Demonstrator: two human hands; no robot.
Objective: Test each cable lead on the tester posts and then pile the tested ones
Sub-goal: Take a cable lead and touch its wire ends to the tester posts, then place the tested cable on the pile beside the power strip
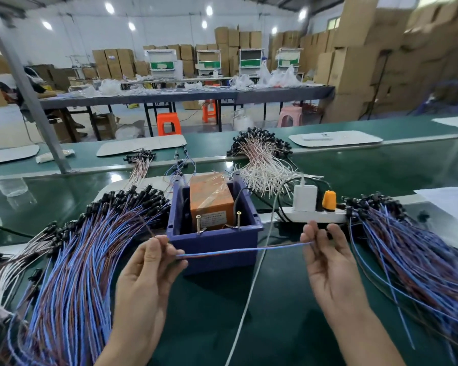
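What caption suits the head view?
A cable lead held between left hand and right hand, before the blue box with tester posts.

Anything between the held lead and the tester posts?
Just the front wall of the bin: the lead, stretched between left hand and right hand, hangs before it. The posts stand above its rim. A white cable also crosses the lead.

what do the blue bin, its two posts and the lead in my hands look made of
Blue bin: moulded plastic by the look, uniform colour, dull sheen, thick rim. Posts: metal screws, brassy glint, flat heads. Cable lead: blue and brown strands, smooth flexible sheathing, probably plastic; the core is not visible.
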